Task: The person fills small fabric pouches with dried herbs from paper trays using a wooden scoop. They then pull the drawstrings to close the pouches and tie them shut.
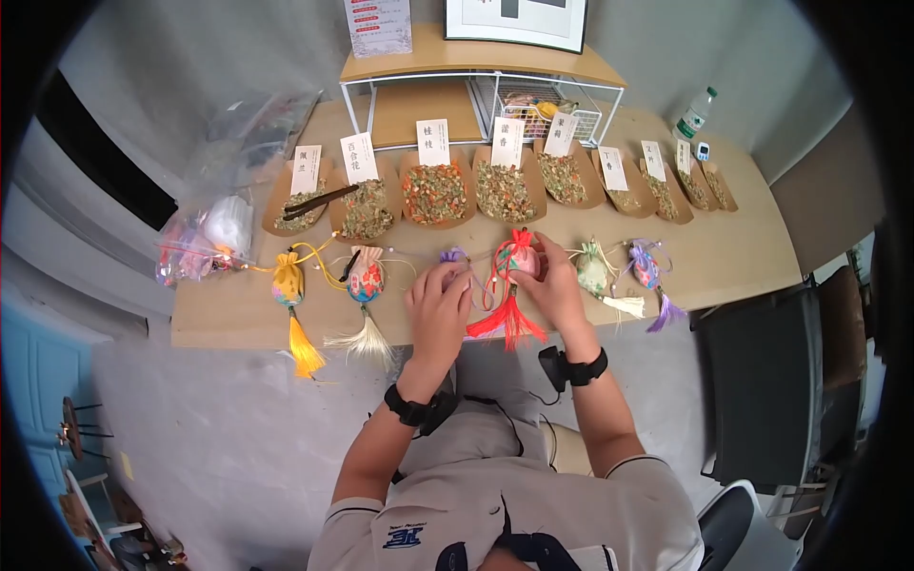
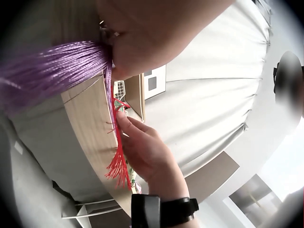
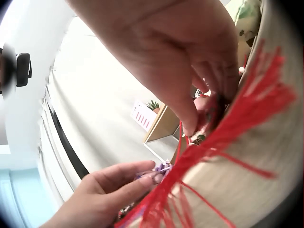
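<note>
In the head view my left hand (image 1: 439, 309) grips a small purple sachet (image 1: 454, 256), mostly covered by the fingers. Its long purple tassel (image 2: 57, 66) hangs close to the left wrist camera. Beside it, my right hand (image 1: 556, 285) holds a pink flowered sachet (image 1: 520, 259) with a red cord, thumb and fingers around its side. The red tassel (image 1: 507, 324) spreads towards the table's front edge. To the right lie a pale green sachet (image 1: 590, 271) and a purple-blue sachet (image 1: 645, 266). On the left are a yellow sachet (image 1: 287, 281) and a red-and-cream flowered sachet (image 1: 366, 276).
Several brown paper trays of dried herbs (image 1: 435, 193) with name cards stand behind the sachets. Dark tongs (image 1: 321, 202) lie across two left trays. A shelf (image 1: 481, 57) with a wire basket (image 1: 586, 124), a bottle (image 1: 695, 114) and a plastic bag (image 1: 205, 238) surround them.
</note>
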Motion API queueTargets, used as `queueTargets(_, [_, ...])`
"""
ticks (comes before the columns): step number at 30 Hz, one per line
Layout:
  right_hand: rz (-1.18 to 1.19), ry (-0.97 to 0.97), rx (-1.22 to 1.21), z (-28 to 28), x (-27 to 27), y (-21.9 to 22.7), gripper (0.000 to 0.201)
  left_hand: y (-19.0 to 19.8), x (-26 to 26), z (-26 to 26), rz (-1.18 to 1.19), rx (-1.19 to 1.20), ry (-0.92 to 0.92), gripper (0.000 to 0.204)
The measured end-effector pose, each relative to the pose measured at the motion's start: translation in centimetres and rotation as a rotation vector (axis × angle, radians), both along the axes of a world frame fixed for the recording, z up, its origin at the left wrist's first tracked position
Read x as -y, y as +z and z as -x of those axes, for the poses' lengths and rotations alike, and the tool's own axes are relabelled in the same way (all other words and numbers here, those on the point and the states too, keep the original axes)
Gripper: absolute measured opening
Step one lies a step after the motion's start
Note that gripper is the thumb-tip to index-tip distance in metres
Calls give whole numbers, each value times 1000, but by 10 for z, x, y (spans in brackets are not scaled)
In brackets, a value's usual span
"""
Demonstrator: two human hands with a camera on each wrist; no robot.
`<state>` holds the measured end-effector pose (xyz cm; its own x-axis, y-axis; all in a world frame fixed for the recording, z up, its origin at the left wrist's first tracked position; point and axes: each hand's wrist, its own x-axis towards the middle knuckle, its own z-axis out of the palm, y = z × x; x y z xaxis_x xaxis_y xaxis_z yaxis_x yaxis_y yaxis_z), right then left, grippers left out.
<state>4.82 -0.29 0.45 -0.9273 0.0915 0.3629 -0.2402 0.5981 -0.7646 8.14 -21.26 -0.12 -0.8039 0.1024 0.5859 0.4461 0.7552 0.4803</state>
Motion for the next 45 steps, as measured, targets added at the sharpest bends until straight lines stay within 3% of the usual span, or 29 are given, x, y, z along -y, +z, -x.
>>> queueTargets(5, [124,-40,-25,-4,5,0,64,40,-14,2,-146,30,-50,37])
queueTargets(7, [-8,-44,-174,-10,3,13,61,49,-30,15,-267,58,-142,36])
queueTargets(10, [-36,-25,-251,-16,-5,15,58,48,-42,38,-379,88,-219,35])
queueTargets(13, [-1,0,-238,-23,-8,16,57,39,-39,45,-425,371,-483,36])
queueTargets(16, [57,34,-214,-27,-4,16,56,35,-42,41,-624,468,-513,36])
queueTargets(22, [127,111,-133,-37,-5,32,36,37,-40,39,-629,364,-435,26])
queueTargets(26, [56,118,-141,-32,-9,39,17,38,-35,38,-489,363,-517,23])
queueTargets(34, [-10,299,-170,-33,-27,63,11,60,-17,46,-306,462,-683,17])
queueTargets(40, [-52,301,-246,-36,-25,76,9,65,-11,46,-515,536,-826,14])
queueTargets(43, [-74,238,-306,-37,-35,73,6,79,-5,43,-275,438,-756,13])
queueTargets(45, [-36,205,-294,-36,-38,70,5,78,0,44,-264,263,-765,11])
